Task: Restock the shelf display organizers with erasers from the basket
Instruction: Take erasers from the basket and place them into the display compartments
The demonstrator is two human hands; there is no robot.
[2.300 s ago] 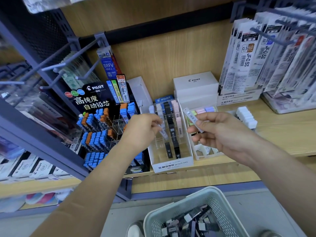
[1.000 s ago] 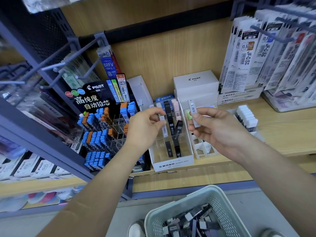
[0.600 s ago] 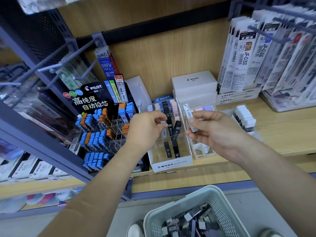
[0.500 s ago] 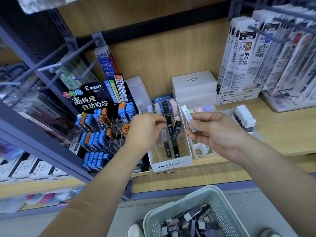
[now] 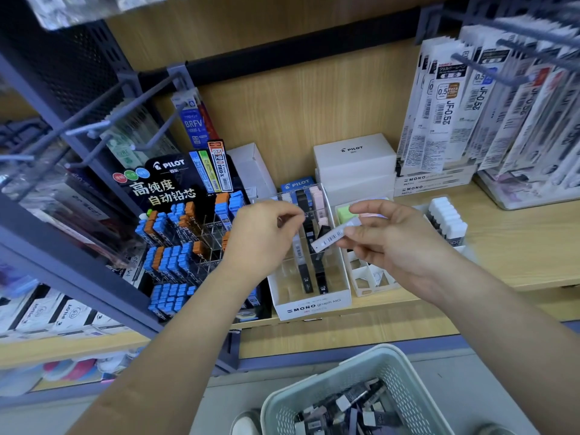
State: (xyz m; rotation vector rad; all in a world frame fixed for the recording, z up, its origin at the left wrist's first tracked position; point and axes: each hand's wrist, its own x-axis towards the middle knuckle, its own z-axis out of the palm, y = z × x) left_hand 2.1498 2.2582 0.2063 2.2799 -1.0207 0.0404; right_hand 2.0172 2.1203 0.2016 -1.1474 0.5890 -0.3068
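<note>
Erasers (image 5: 348, 406) lie heaped in the basket (image 5: 314, 400) below both hands. Above it, the right hand (image 5: 398, 246) pinches one white barcoded stick (image 5: 332, 237), which has swung down from near upright so its end aims toward the left hand (image 5: 260, 237). That hand's fingers curl over the organizer (image 5: 314, 304) just beyond, holding something or nothing, it cannot be told; a handover or slotting looks imminent.
</note>
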